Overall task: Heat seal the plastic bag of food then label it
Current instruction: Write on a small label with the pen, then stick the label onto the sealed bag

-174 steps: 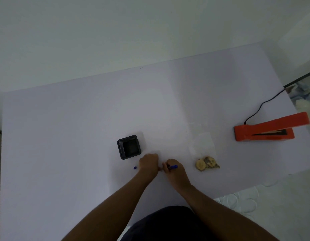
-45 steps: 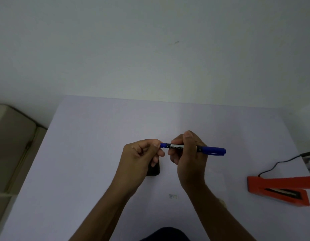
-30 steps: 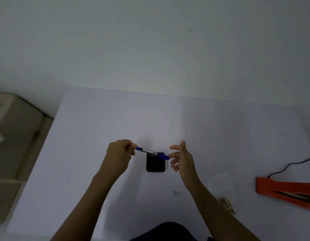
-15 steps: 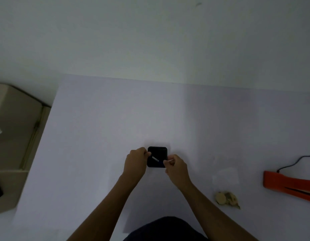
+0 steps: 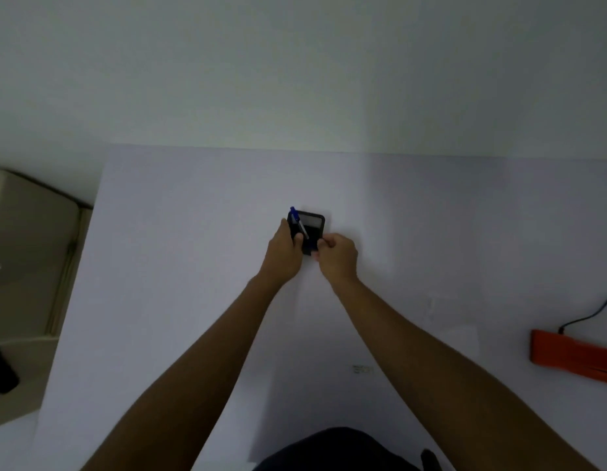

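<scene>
A blue pen [image 5: 299, 226] lies slanted across a small black square container [image 5: 314, 222] in the middle of the white table. My left hand [image 5: 282, 249] is curled at the container's left side with its thumb against the pen. My right hand [image 5: 339, 257] pinches at the pen's near end by the container's front corner. A small white label [image 5: 362, 369] lies flat on the table between my forearms. The clear plastic bag [image 5: 460, 336] shows faintly right of my right forearm; its food is hidden. The orange heat sealer [image 5: 571, 355] lies at the right edge.
The sealer's black cord [image 5: 591, 316] runs off to the right. A beige surface [image 5: 27, 266] with a dark object [image 5: 1, 372] sits beyond the table's left edge. A plain wall stands behind the table's far edge.
Since 1.5 s ago my hands have lowered the blue pen from mid-air into the black container. The view has shifted, so the food is now hidden behind my right arm.
</scene>
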### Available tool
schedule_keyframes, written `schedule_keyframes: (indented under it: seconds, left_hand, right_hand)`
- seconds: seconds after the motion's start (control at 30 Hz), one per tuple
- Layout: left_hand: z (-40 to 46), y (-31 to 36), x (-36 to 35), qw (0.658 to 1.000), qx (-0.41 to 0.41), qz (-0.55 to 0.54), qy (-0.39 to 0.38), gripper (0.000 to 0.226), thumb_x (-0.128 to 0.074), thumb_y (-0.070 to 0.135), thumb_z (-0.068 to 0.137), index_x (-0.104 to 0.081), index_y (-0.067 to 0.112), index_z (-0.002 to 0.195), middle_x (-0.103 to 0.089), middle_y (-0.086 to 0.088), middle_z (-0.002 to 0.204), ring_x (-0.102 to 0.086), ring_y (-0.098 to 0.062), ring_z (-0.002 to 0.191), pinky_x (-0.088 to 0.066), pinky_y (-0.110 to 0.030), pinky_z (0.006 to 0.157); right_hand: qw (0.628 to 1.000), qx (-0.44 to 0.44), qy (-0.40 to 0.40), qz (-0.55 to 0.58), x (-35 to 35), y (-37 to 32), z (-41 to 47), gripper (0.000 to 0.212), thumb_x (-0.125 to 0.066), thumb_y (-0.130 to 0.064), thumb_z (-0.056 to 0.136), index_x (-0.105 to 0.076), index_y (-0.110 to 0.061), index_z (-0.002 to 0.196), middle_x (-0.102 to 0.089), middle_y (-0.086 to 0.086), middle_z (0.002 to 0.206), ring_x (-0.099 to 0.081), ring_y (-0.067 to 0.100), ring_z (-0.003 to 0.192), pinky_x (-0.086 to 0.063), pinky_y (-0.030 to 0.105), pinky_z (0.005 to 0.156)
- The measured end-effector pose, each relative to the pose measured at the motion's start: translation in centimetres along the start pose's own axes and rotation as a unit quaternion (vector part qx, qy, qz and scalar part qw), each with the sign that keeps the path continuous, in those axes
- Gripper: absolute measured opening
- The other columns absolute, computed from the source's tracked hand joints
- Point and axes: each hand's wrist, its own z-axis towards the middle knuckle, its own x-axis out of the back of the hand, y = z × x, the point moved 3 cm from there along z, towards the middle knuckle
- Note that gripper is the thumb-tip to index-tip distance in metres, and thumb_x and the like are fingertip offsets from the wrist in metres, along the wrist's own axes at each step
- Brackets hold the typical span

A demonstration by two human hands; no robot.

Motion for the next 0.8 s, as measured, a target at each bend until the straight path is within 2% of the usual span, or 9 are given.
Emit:
schedule_keyframes:
  seconds: [0.13,0.27,0.33,0.4,0.47,0.53,0.6,0.7,0.8]
  left_hand:
    - [4.1,0.5,0.3,0.999,0.036,0.026,-0.015,0.02,-0.041,0.012,0.102,-0.044,0.001,0.118,-0.059,-0.017,0.115,-0.058,-0.03,0.102,-0.043,-0.031,0.077]
    - [4.3,0.7,0.8,0.998,0.049,0.043,-0.004,0.023,-0.046,0.016,0.1,-0.043,0.002,0.118,-0.056,-0.018,0.121,-0.058,-0.032,0.107,-0.047,-0.034,0.08]
    - [2.8,1.0,0.9,0.996,0.025,0.079,0.037,0.036,-0.051,0.021,0.099,-0.041,0.002,0.128,-0.052,-0.019,0.129,-0.054,-0.033,0.117,-0.048,-0.035,0.088]
    - [0.1,1.3,0.1,0.987,-0.019,0.119,0.103,0.046,-0.054,0.024,0.098,-0.041,0.001,0.137,-0.051,-0.018,0.134,-0.051,-0.03,0.121,-0.046,-0.037,0.098]
    - [-3.7,1.9,-1.9,0.978,-0.081,0.133,0.14,0.036,-0.056,0.024,0.097,-0.052,0.007,0.128,-0.059,-0.012,0.121,-0.057,-0.024,0.108,-0.05,-0.037,0.093]
    - [-7.8,2.3,-5.2,0.981,-0.109,0.129,0.091,0.012,-0.055,0.024,0.097,-0.06,0.015,0.104,-0.063,-0.001,0.095,-0.059,-0.014,0.083,-0.052,-0.03,0.077]
    - [-11.8,2.1,-9.4,0.987,-0.084,0.136,-0.026,0.015,-0.053,0.026,0.098,-0.055,0.019,0.085,-0.059,0.004,0.078,-0.054,-0.011,0.066,-0.045,-0.023,0.061]
    - [-16.6,-0.4,-15.0,0.963,-0.075,0.199,-0.162,0.016,-0.051,0.028,0.098,-0.057,0.016,0.089,-0.063,-0.002,0.087,-0.055,-0.014,0.073,-0.043,-0.024,0.063]
    - [-18.8,-3.2,-17.7,0.952,-0.063,0.216,-0.209,0.019,-0.057,0.033,0.094,-0.058,0.016,0.101,-0.062,-0.002,0.099,-0.058,-0.015,0.086,-0.049,-0.027,0.074]
  right_hand:
    - [0.997,-0.021,-0.048,0.053,0.0,-2.2,2.3,0.024,-0.054,-0.001,0.084,-0.073,-0.008,0.097,-0.073,0.016,0.095,-0.069,0.035,0.092,-0.058,0.052,0.085]
    - [0.987,-0.049,-0.072,0.133,1.5,-2.6,1.1,0.034,-0.044,-0.001,0.095,-0.064,-0.013,0.118,-0.066,0.009,0.104,-0.065,0.024,0.097,-0.059,0.047,0.088]
    - [0.986,-0.049,-0.064,0.143,2.7,-1.9,0.0,0.036,-0.041,-0.001,0.096,-0.062,-0.011,0.124,-0.064,0.009,0.107,-0.064,0.023,0.097,-0.06,0.045,0.085]
    - [0.985,-0.044,-0.049,0.158,4.1,-0.3,-1.5,0.034,-0.041,0.001,0.095,-0.063,-0.009,0.119,-0.064,0.008,0.103,-0.065,0.021,0.091,-0.06,0.042,0.084]
    - [0.987,-0.039,-0.029,0.153,5.6,2.2,-3.5,0.029,-0.043,0.0,0.096,-0.065,-0.009,0.113,-0.067,0.007,0.098,-0.066,0.018,0.085,-0.06,0.037,0.079]
    - [0.989,-0.046,-0.004,0.141,6.9,5.7,-5.7,0.025,-0.045,-0.003,0.098,-0.067,-0.012,0.107,-0.07,0.006,0.094,-0.069,0.018,0.084,-0.061,0.033,0.076]
    - [0.989,-0.064,0.03,0.126,8.1,9.7,-7.9,0.024,-0.047,-0.004,0.096,-0.068,-0.015,0.101,-0.072,0.004,0.09,-0.071,0.019,0.084,-0.062,0.033,0.076]
    - [0.99,-0.084,0.072,0.092,9.8,15.3,-11.0,0.026,-0.05,0.004,0.092,-0.069,-0.013,0.097,-0.072,0.002,0.088,-0.069,0.018,0.083,-0.058,0.029,0.076]
    - [0.991,-0.082,0.091,0.063,11.0,19.6,-13.5,0.033,-0.049,0.012,0.088,-0.068,-0.015,0.092,-0.07,0.002,0.085,-0.066,0.019,0.081,-0.053,0.027,0.075]
